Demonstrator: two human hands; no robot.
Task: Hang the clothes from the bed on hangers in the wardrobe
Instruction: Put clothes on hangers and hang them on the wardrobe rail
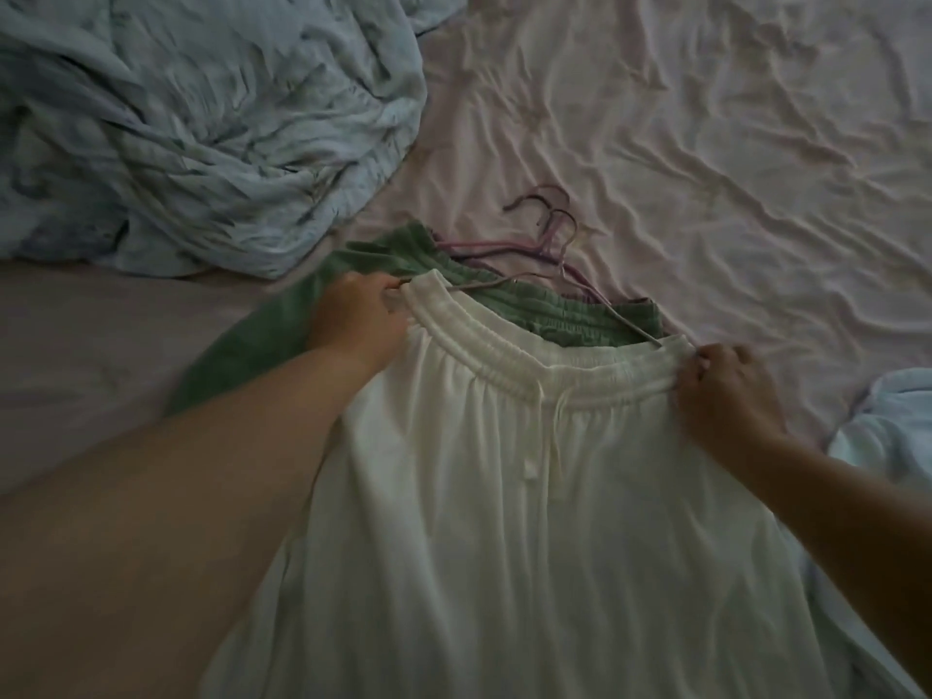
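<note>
Stretching the white gathered elastic-waist garment [529,496] on the near side of the bed [706,143], left hand [358,320] and right hand [726,391] each pinch a waistband end, seemingly fitting the thin pink wire hanger [625,322]; lifting toward the wardrobe likely follows.

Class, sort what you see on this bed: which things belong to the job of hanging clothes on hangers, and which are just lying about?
Part of the job:
white garment, gripped at its waistband by the left hand and the right hand
green garment beneath it
purple hangers

Just lying about:
crumpled blue bedding
pink sheet
</note>
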